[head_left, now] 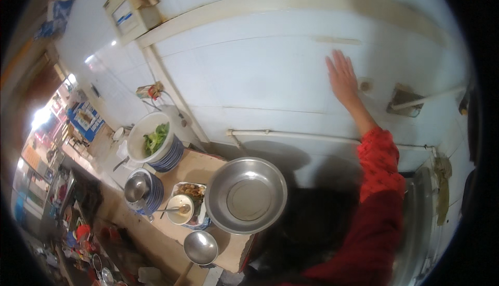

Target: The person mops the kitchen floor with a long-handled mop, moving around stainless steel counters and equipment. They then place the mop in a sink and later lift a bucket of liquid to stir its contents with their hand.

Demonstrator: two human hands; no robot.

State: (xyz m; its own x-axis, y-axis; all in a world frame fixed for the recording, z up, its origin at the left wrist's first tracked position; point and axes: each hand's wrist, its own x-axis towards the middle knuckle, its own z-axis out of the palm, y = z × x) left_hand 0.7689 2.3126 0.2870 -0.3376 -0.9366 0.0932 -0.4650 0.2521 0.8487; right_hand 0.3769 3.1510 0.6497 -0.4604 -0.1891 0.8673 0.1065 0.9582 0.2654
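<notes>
White tiled wall (249,73): stands straight ahead, behind the cardboard-topped counter (195,165). Right hand (341,78): raised before the wall, below a pale strip (338,41), beside a small round fitting (365,85). Fingers extended, slightly fanned, pinching nothing visible; contact with tile, cannot tell. Left hand: outside the view, finger state cannot tell. Red sleeve (382,153): crosses in front of white pipe (306,136). Left of sleeve, on counter: wide steel basin (249,197), steel ladle (200,247) just beside it, leafy greens (156,139) in white tub (136,138) atop stacked blue-rimmed dishes (171,157).
</notes>
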